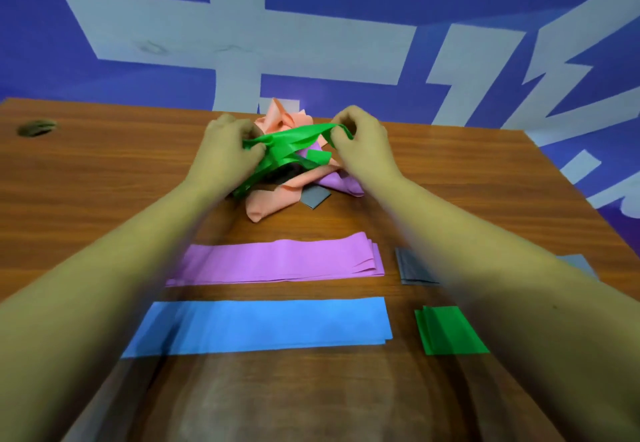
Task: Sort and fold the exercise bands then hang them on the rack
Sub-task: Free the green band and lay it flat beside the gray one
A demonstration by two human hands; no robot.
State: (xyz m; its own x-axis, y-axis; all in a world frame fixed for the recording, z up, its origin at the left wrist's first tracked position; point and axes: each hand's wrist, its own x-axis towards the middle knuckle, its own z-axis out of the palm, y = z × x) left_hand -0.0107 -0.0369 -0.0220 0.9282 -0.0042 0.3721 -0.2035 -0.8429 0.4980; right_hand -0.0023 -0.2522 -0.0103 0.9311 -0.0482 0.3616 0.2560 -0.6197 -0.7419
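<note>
A tangled heap of exercise bands lies at the far middle of the wooden table (pixel 104 178). On top of it is a crumpled green band (pixel 289 142). My left hand (pixel 227 150) grips its left end and my right hand (pixel 363 143) pinches its right end, stretching it just above the heap. Under it lie a salmon band (pixel 273 199), a purple band (pixel 337 183) and a grey band (pixel 315 197). Nearer me lie folded bands: purple (pixel 277 261), blue (pixel 270 325), grey (pixel 414 266) and green (pixel 450 330).
The table's far edge meets a blue wall with large pale lettering (pixel 242 36). A dark round hole (pixel 36 127) marks the far left of the tabletop. No rack is in view. My forearms cross over the folded bands on both sides.
</note>
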